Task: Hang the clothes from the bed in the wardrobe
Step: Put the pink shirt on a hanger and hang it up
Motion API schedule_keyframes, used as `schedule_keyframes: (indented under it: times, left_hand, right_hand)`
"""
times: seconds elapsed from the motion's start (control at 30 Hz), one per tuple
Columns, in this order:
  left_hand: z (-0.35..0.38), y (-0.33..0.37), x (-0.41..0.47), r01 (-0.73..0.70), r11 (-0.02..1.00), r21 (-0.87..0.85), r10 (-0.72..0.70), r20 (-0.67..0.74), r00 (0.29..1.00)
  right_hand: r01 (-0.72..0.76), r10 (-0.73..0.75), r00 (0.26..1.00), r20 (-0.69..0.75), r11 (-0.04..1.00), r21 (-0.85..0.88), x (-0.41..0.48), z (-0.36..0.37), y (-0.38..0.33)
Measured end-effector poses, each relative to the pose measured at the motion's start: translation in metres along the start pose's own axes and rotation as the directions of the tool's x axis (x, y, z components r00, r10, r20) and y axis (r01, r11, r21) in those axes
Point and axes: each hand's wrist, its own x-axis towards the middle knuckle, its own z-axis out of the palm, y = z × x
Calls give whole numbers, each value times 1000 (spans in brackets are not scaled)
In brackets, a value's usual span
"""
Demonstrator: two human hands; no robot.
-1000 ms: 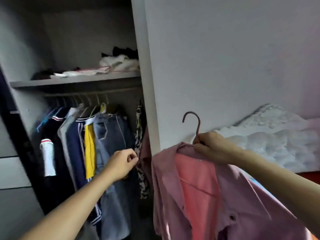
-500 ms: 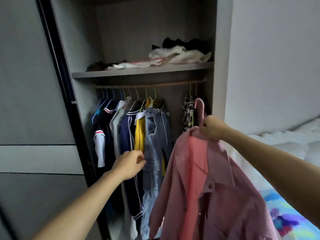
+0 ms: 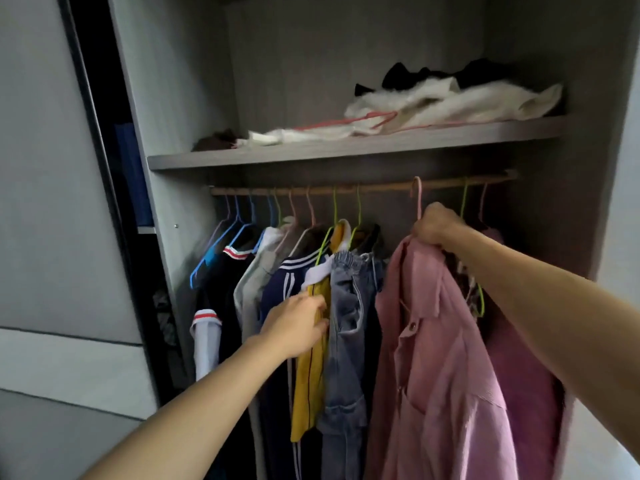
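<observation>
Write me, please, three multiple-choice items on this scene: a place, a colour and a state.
1. Where does the white cloth pile lie?
A. on the bed
B. on the shelf above the rail
C. on the wardrobe floor

2. What colour is the shirt that the right hand carries?
A. blue
B. yellow
C. pink

3. What is the right hand doing?
A. gripping the hanger below its hook
B. lying flat on the shelf
C. hanging idle

Answers: 1 B, the pile sits on the shelf over the rail; 2 C, the fabric under that hand is pink; 3 A, it is curled round the hanger's neck.
</observation>
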Motion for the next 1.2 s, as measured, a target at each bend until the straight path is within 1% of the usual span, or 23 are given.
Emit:
schedule_keyframes:
  times: [0.1, 0.13, 0.17, 0.27, 0.33, 0.37, 0.43, 0.57, 0.63, 0.7, 0.77, 0.87, 0.97, 1.1, 1.2]
  left_hand:
    - [11, -11, 46, -14, 1000, 0, 14, -68, 998]
    - [16, -15, 58, -18, 1000, -4, 17, -87, 996]
    - [22, -19, 67, -24, 1000, 2, 24, -97, 995]
    - [41, -34, 89, -49, 999, 21, 52, -111, 992]
    - [48, -44, 100, -58, 998, 20, 60, -138, 989]
    - [51, -49, 105, -65, 998, 18, 67, -148, 987]
    - [53, -56, 113, -93, 996, 12, 94, -163, 982]
    - [52, -66, 123, -173, 985, -13, 165, -221, 961]
    - [46, -66, 127, -208, 978, -21, 196, -254, 947]
    - [38, -64, 131, -268, 963, -36, 246, -298, 922]
    - [28, -58, 137, -349, 934, -80, 304, -338, 891]
    - [19, -40, 139, -499, 852, -157, 402, -413, 817]
    - [27, -15, 129, -619, 762, -188, 486, -466, 740]
    - [41, 31, 103, -719, 666, -198, 606, -419, 676]
    - [46, 75, 78, -764, 616, -191, 673, -376, 637]
  right_hand:
    - [11, -9, 999, -38, 999, 45, 56, 17, -11]
    - [20, -18, 999, -46, 999, 36, 70, 22, -14]
    - [28, -28, 999, -26, 999, 19, 85, 27, -15]
    - [43, -40, 994, 100, 998, -35, 120, 50, -14]
    - [51, -41, 992, 117, 996, -80, 144, 71, -6]
    - [72, -61, 993, 103, 992, -105, 151, 81, -2]
    - [101, -92, 992, 84, 989, -104, 150, 98, -2]
    - [21, -25, 998, -53, 998, -63, 129, 110, -12]
    - [-6, 3, 999, -48, 999, -54, 126, 110, -9]
    - [-28, 27, 998, -51, 999, -20, 113, 103, -6]
    - [-51, 49, 994, -101, 999, -14, 95, 94, 2]
    - [-77, 65, 979, -191, 996, -53, 54, 77, 18]
    - [-113, 81, 975, -205, 982, -150, 1, 57, 36]
    - [-131, 80, 976, -203, 959, -251, -84, 24, 60]
    - [-204, 134, 966, -221, 920, -336, -149, -11, 82]
